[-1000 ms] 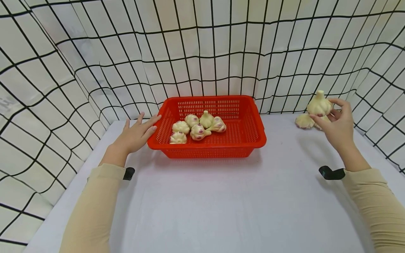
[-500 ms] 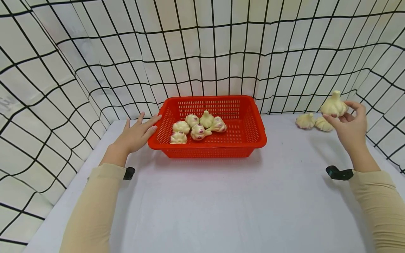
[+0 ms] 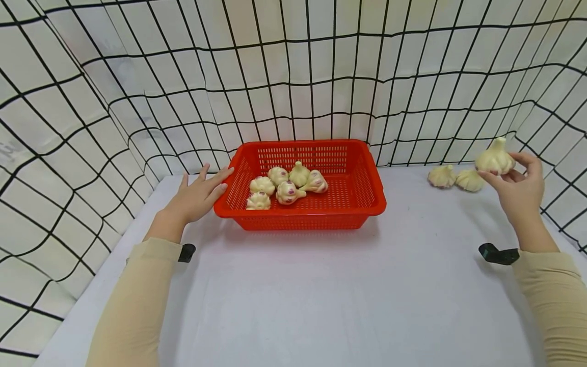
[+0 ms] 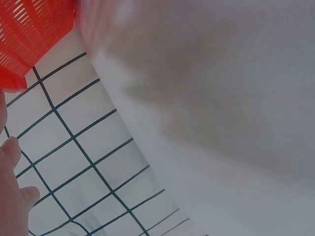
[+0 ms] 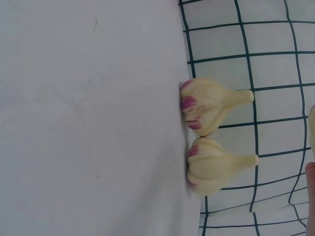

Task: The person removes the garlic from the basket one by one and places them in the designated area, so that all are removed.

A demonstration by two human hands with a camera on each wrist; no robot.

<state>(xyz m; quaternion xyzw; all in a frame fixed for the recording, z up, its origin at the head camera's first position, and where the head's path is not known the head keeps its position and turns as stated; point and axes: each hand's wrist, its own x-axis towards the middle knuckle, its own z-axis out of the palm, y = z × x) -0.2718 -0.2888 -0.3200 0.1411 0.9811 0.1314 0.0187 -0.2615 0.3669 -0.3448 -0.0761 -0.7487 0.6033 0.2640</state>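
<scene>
With fingers and thumb, my right hand (image 3: 523, 186) pinches a garlic bulb (image 3: 495, 157) above the table's far right corner, stem upward. Just left of it, two more garlic bulbs (image 3: 442, 176) (image 3: 470, 180) sit side by side on the table; the right wrist view shows their purple-streaked bases. My left hand (image 3: 192, 198) rests with spread, straight fingers on the left rim of a red plastic basket (image 3: 302, 220). Inside the basket, several garlic bulbs (image 3: 288, 192) lie gathered toward the left. In the left wrist view only parts of the left fingers (image 4: 12, 152) show.
A white wall with a black grid (image 3: 302, 76) encloses the back and both sides of the white table (image 3: 293, 295). The basket stands close to the back wall. A dark wrist camera (image 3: 499, 254) juts from the right sleeve, another (image 3: 187, 253) from the left.
My right hand has moved right and slightly down with the garlic bulb, uncovering the two bulbs on the table. My left hand and the basket have stayed put.
</scene>
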